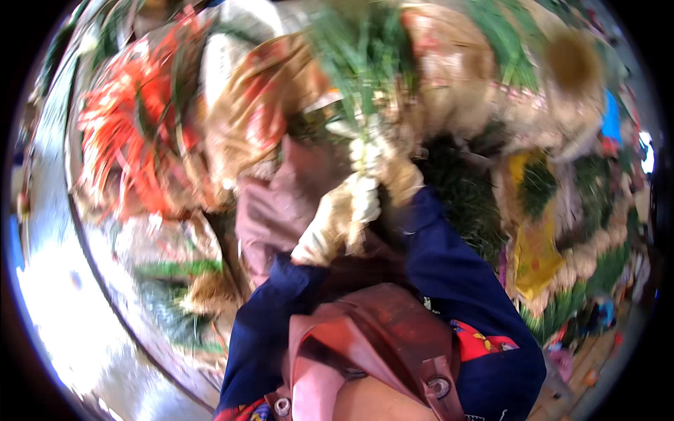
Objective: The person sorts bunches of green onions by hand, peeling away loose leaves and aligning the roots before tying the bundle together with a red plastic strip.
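A bunch of spring onions [364, 158] is held in front of my body, its long green leaves pointing away from me and its white bulb ends toward me. My left hand [328, 226], in a pale soiled glove, is closed around the lower left of the bulbs. Higher up on the other side, my right hand [399, 177], gloved too, is closed against the stalks. Motion blur smears the fingers of both. The bunch hangs above my maroon apron [270, 203].
Orange-red plastic strips [130, 133] lie in a heap at the far left. Brown sacks [260, 91] stand beyond my hands. Dark green leaves [456, 196] are piled to the right, near a yellow bag [535, 259]. A shiny metallic surface [63, 309] runs along the left.
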`<state>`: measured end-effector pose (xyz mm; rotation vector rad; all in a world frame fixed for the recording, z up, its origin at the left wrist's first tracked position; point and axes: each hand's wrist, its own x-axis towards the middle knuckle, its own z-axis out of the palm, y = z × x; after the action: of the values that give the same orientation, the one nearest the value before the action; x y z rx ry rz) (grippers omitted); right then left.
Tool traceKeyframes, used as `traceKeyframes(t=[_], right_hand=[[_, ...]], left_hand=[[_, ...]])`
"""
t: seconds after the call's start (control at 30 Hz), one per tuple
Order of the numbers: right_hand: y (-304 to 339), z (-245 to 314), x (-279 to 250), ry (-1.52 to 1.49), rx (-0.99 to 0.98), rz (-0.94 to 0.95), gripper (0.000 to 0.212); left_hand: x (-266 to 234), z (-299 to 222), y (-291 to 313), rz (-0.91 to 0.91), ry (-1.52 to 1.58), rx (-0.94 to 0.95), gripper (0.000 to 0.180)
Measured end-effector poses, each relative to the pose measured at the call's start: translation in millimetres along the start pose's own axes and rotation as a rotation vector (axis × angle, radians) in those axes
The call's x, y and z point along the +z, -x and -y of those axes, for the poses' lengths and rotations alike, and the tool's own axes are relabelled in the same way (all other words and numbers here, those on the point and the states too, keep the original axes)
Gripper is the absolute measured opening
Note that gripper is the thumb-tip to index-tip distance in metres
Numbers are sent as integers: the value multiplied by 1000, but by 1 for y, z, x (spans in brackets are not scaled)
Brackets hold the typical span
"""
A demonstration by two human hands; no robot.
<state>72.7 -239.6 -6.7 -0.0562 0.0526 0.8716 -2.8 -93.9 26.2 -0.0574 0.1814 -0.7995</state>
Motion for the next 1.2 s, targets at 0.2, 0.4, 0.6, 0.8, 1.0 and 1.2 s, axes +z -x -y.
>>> traceKeyframes(t=[0.2,0.4,0.6,0.8,1.0,1.2], right_hand=[[-9,-19,44,525,-12,-445,44],[9,-6,-41,1596,-692,-682,26],[50,33,21,1236,-456,-754,40],[124,22,20,2286,1262,-1123,84],[158,118,14,1906,-404,-1213,28],[186,292,-47,1826,-1115,-1535,23]], left_hand=[[53,7,4,-620,-165,262,38],[0,-2,1,-268,-143,-32,31],[30,-40,50,93,-91,99,15],[37,-50,41,-123,-385,296,21],[-7,-59,5,-67,-392,185,42],[7,-31,-15,-71,-486,151,53]])
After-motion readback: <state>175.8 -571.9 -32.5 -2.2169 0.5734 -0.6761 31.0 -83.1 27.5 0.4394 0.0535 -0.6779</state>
